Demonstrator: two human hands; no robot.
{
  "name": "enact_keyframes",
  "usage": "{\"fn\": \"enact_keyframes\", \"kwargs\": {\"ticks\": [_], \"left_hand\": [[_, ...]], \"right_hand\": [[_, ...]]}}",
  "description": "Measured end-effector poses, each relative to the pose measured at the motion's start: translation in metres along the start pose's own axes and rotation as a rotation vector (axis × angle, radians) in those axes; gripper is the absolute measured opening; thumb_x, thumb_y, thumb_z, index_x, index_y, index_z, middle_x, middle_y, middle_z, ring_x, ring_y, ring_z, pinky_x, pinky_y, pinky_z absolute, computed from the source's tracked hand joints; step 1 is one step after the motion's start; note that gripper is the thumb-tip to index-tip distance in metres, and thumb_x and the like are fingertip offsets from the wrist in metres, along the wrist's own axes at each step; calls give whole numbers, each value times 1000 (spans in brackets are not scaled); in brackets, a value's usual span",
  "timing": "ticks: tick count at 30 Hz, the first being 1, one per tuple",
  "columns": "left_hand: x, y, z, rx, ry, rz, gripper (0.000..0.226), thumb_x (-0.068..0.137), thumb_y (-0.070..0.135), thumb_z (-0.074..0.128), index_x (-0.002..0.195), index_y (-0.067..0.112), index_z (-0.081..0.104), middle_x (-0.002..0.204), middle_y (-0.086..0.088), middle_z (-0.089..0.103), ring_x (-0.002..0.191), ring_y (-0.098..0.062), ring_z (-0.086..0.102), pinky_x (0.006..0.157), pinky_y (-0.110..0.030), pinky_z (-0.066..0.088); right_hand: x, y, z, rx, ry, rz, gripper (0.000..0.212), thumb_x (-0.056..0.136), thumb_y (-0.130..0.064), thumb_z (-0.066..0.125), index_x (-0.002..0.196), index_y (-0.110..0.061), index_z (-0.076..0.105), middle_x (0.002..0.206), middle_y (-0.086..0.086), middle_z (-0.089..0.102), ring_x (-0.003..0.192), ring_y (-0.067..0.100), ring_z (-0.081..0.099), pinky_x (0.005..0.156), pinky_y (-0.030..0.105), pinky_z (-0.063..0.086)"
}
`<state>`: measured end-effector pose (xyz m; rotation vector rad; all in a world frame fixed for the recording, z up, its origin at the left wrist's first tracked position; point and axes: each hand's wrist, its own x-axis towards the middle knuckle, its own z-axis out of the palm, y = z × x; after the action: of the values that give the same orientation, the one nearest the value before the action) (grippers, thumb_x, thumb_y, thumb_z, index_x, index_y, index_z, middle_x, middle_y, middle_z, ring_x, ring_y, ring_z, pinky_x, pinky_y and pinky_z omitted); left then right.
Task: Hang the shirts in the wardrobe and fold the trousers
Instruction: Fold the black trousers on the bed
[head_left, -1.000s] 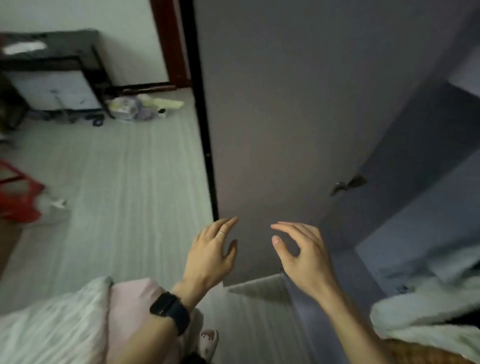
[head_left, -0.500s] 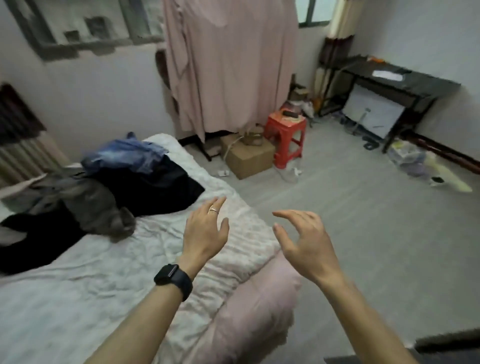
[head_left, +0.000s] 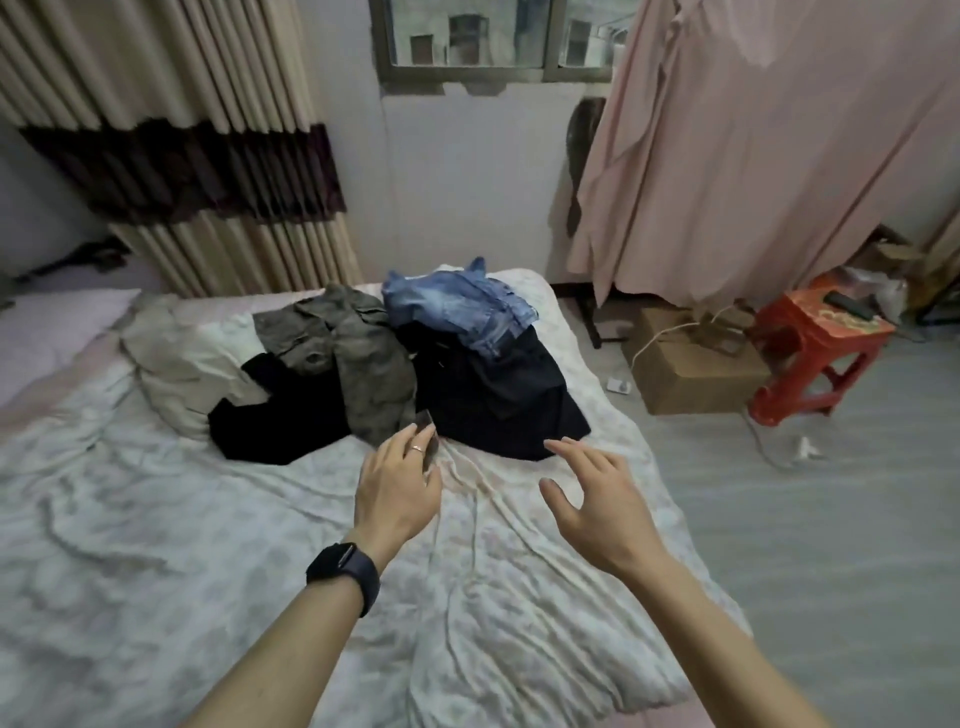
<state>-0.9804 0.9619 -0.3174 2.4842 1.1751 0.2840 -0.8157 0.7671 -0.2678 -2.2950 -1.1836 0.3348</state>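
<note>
Toward the far right corner of the crumpled white bed (head_left: 156, 545), a blue denim garment (head_left: 457, 306) is sitting on top of the clothes at the far side, resting on a dark navy garment (head_left: 498, 405) that is spreading toward the bed's right edge; an olive garment (head_left: 358, 358) is lying just beside it to the left, overlapping a black garment (head_left: 280, 415); a pale garment (head_left: 182, 364) is lying bunched further left, touching the black one. Both arms are reaching out over the middle of the bed; the left hand (head_left: 397, 488), wearing a ring (head_left: 417, 448) and, at the wrist, a dark watch (head_left: 345, 571), is hanging palm down with fingers loosely bent and holding nothing, its fingertips lying at the near corner of the olive garment, though whether they are touching it cannot be told; the right hand (head_left: 597, 499) is hovering with fingers spread wide and gently curved, holding nothing, just short of the navy garment's near edge. Beyond the bed's right edge, a cardboard box (head_left: 691, 374) and a red stool (head_left: 821, 343) are standing on the floor (head_left: 831, 545) near a hanging pink cloth (head_left: 753, 156).
</note>
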Motion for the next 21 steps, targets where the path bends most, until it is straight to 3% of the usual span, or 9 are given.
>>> {"fn": "enact_keyframes", "kwargs": {"ticks": [6, 11, 15, 21], "left_hand": [[50, -47, 50, 88, -146, -129, 60, 101, 39, 44, 157, 26, 30, 164, 0, 28, 149, -19, 28, 120, -40, 25], [94, -70, 106, 130, -204, -197, 63, 100, 42, 45, 158, 26, 27, 165, -1, 26, 150, -19, 25, 121, -42, 23], [129, -73, 159, 160, -283, -193, 64, 101, 44, 45, 159, 26, 24, 165, -1, 22, 151, -20, 21, 123, -41, 19], [197, -53, 264, 221, -387, -83, 67, 101, 46, 48, 159, 26, 23, 164, -2, 23, 151, -20, 19, 123, -45, 18]], "right_hand": [[81, 36, 68, -77, -269, 33, 57, 100, -53, 46, 154, -40, 32, 164, -14, 24, 149, 13, 18, 119, 34, 29], [150, 88, 134, -157, -438, 29, 58, 101, -52, 45, 155, -37, 28, 167, -8, 19, 151, 19, 16, 118, 38, 30], [190, 149, 190, -245, -565, 70, 62, 101, -49, 44, 157, -31, 25, 168, -1, 16, 153, 25, 11, 120, 41, 29], [211, 246, 270, -373, -802, 191, 62, 102, -47, 35, 158, -43, 7, 168, -4, -15, 154, 33, -10, 120, 62, 15]]}}
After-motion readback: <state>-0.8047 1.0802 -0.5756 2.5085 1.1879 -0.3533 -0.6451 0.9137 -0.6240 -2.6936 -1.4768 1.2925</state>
